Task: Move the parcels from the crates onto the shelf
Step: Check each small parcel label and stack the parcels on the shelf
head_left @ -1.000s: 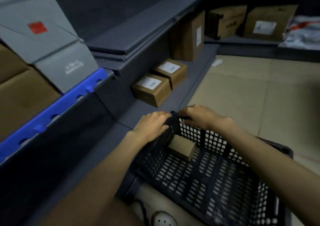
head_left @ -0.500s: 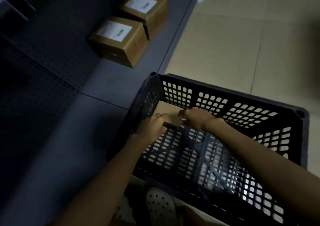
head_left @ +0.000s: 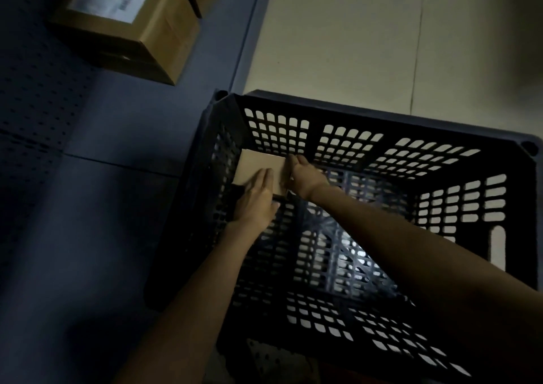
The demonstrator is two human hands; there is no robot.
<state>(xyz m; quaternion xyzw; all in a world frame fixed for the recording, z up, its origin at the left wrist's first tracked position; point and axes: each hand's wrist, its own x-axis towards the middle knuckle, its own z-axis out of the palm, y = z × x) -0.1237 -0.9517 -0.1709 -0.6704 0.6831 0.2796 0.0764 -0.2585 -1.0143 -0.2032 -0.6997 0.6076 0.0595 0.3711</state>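
While I reach into the crate (head_left: 382, 113), both hands meet on the parcel (head_left: 258, 169).
It lies in the crate's far-left corner, mid-frame; my left hand (head_left: 258, 201) rests flat-fingered on top, my right hand (head_left: 302, 175) cups its right edge. Another box (head_left: 152, 37) sits on the shelf (head_left: 117, 137), upper left.

There is one view only, from a camera worn on the person's head. It looks steeply down, almost straight into a dark plastic crate (head_left: 440, 128) that fills the lower right, close enough that both forearms run up from the bottom edge to the left hand (head_left: 255, 201) and right hand (head_left: 305, 175) near the middle. The wide lens bends straight edges. The dark shelf (head_left: 117, 178) takes the left side, the pale floor (head_left: 352, 31) the upper right.
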